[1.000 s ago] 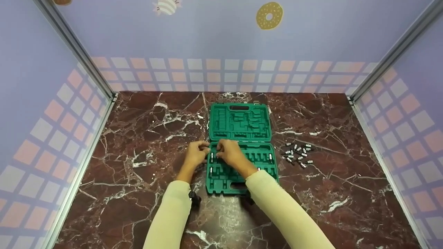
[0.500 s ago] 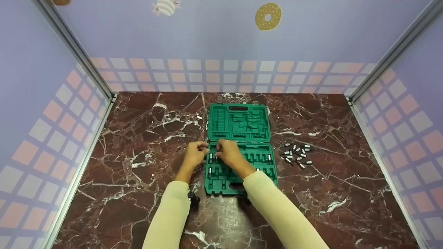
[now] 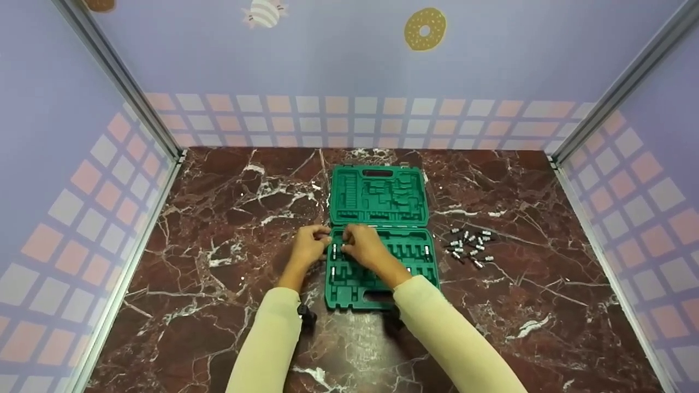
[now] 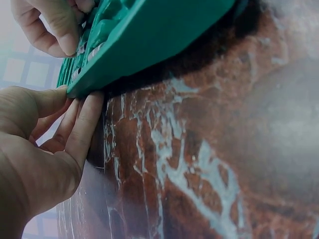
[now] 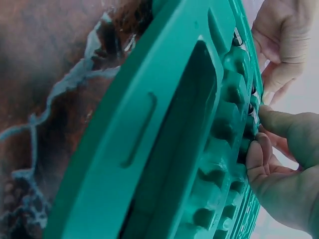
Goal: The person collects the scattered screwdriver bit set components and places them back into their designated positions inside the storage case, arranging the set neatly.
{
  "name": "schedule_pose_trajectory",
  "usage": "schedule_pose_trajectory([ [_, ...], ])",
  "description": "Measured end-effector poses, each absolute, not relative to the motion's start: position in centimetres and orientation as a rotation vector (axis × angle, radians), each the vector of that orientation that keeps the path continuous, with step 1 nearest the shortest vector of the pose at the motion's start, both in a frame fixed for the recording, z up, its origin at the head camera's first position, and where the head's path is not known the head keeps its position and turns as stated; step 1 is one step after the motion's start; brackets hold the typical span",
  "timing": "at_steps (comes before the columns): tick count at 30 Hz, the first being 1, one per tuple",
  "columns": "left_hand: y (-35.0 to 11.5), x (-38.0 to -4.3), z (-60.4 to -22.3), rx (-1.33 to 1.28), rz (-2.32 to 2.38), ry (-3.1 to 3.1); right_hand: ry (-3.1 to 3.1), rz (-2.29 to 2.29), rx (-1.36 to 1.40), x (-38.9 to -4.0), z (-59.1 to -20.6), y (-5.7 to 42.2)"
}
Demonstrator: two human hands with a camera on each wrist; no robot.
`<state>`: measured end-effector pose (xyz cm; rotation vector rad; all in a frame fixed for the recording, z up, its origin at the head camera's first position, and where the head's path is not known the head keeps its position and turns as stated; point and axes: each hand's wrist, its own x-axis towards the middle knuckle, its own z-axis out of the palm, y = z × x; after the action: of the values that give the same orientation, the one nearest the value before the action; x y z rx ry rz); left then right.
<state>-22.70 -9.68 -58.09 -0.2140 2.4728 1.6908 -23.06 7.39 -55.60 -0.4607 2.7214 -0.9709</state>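
A green plastic tool case lies open, its lower tray towards the person. Upright in the tray's left end stand two silver-and-black bit sockets, one in the upper row and one in the lower row. My left hand holds the tray's left edge, thumb at the rim and fingers against the side. Over the upper row, my right hand has thumb and curled fingers around a small bit socket in its slot; the fingertips largely hide it.
Several loose bit sockets lie scattered right of the case. Another bit socket sits at the tray's right end. The moulded lid lies back on the marble-patterned tabletop. Patterned panels enclose the table's back and sides.
Both hands stay almost in the same place at the tray's left end. Only a slight shift of the whole head view shows.
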Motion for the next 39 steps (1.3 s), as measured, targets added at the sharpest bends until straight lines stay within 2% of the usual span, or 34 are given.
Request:
schedule_pose_trajectory([
  [20, -9.8, -22.7, -58.0, -0.226, 1.703, 2.467, 2.681, -1.211, -0.459, -21.8, -53.9, 11.1],
  [39, -9.7, -22.5, -58.4, -0.204, 1.755, 2.441, 2.655, -1.48, -0.403, -19.9, -53.4, 17.0],
])
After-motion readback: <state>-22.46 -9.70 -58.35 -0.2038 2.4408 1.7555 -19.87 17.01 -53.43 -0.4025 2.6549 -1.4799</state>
